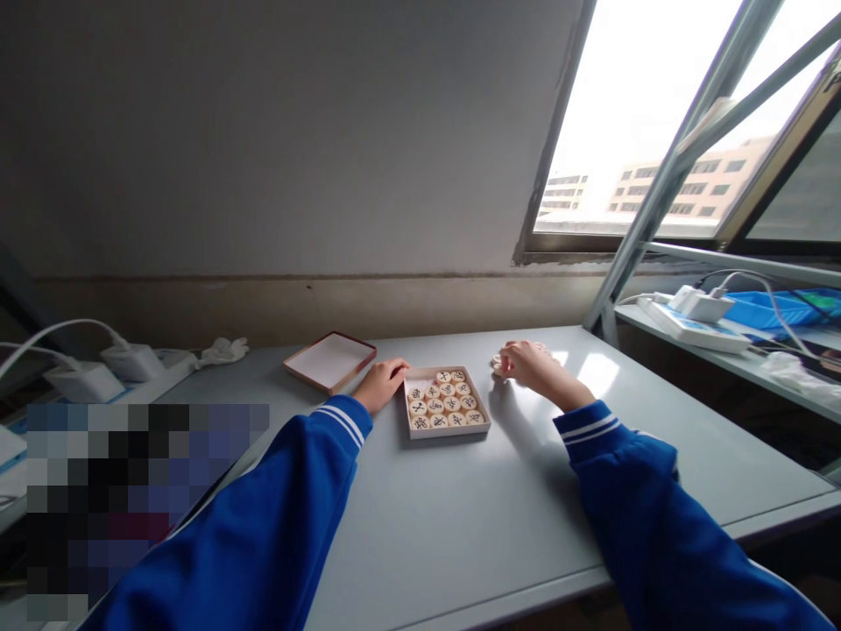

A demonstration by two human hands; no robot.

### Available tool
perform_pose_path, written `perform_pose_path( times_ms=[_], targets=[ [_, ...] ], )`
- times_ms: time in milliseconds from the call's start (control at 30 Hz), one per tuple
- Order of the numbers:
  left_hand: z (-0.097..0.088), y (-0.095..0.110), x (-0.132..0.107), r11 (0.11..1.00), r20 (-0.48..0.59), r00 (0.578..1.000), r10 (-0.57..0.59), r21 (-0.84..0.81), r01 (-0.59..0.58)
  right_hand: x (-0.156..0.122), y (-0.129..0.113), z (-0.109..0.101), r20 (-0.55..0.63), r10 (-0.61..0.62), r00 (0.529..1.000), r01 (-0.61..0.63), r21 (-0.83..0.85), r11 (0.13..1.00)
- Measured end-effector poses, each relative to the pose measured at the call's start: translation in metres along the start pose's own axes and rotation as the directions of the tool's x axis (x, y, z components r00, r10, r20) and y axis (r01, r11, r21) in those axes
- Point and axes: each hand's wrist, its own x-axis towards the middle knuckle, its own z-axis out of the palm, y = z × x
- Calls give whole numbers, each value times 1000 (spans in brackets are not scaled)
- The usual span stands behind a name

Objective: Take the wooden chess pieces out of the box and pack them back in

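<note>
A shallow box [447,429] of round wooden chess pieces [443,403] sits on the grey table [460,526] in front of me. My left hand [382,383] rests at the box's upper left corner, fingers curled against its rim. My right hand [529,362] lies to the right of the box, fingers closed over a few loose pieces [498,362] on the table. Both arms wear blue sleeves with white stripes.
The box lid [330,360] lies upturned at the left. Power strips with white chargers stand at the left [105,372] and on a side shelf at the right [696,320]. A crumpled white cloth [223,350] lies by the wall. A metal frame post [631,254] rises at the table's right rear.
</note>
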Motion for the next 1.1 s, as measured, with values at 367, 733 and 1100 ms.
perform_pose_path(
  times_ms=[367, 733, 1100],
  targets=[
    [-1, 2, -1, 1000, 16, 1000, -15, -11, 15, 5, -4, 0, -96, 43, 994, -47, -45, 998],
    [-1, 2, -1, 999, 2, 1000, 17, -34, -17, 9, -80, -20, -148, -473, 869, 481, 28, 876],
    [-2, 4, -2, 999, 3, 1000, -2, -47, 2, 15, -78, -21, -175, -528, 831, 536, -1, 844]
  ],
)
